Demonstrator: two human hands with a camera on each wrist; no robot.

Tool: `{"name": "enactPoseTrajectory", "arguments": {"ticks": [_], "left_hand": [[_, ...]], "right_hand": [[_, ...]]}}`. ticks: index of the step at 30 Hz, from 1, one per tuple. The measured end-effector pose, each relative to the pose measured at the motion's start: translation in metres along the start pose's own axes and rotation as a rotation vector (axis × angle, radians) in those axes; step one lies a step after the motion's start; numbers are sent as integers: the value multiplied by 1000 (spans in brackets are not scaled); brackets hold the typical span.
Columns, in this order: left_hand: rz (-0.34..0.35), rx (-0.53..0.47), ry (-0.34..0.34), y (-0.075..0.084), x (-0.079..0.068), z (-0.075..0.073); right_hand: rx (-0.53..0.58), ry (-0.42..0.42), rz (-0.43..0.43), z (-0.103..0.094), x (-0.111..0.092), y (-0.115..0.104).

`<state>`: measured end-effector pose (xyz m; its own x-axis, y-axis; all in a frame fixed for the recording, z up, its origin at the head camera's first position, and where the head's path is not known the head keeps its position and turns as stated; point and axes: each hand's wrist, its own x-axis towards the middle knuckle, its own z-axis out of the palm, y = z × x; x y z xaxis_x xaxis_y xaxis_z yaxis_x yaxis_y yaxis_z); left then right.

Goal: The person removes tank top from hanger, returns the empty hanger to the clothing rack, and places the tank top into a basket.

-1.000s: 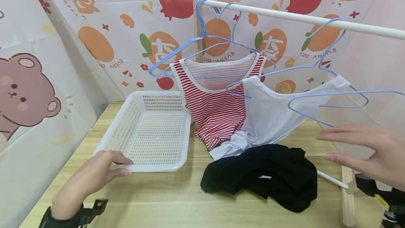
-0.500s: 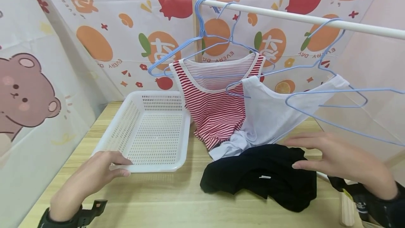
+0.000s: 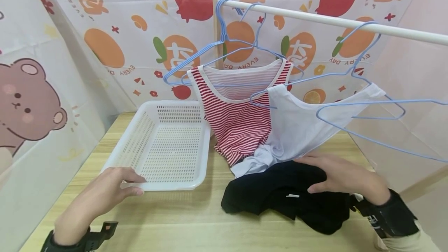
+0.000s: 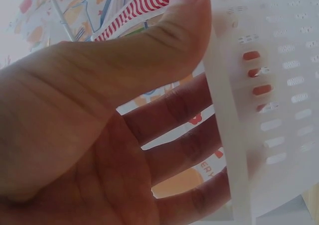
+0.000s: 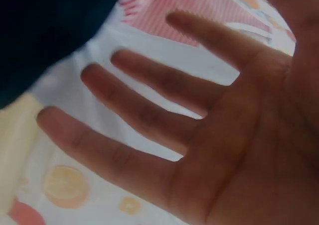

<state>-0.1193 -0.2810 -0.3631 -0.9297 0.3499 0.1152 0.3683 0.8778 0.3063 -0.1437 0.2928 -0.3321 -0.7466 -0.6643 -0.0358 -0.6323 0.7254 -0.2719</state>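
The left hand point(image 3: 110, 188) pinches the rim of the white basket point(image 3: 168, 186); well apart, the right hand point(image 3: 344, 176), fingers straight, is at the black garment point(image 3: 266, 193) (whether touching, I cannot tell).

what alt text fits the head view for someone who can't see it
A person's left hand grips the near rim of a white basket while their right hand is over a crumpled black garment on a wood-grain table. Behind, a red-striped top and a white top hang from blue hangers on a white rail.
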Motion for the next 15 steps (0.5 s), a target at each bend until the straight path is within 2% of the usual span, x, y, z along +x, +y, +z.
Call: {"name": "enactPoseTrajectory", "arguments": {"ticks": [8, 15], "left_hand": [[3, 3, -2, 1, 0, 0], [-11, 1, -12, 1, 0, -1]], "right_hand": [[40, -4, 48, 27, 8, 17], [44, -1, 48, 37, 13, 19]]}}
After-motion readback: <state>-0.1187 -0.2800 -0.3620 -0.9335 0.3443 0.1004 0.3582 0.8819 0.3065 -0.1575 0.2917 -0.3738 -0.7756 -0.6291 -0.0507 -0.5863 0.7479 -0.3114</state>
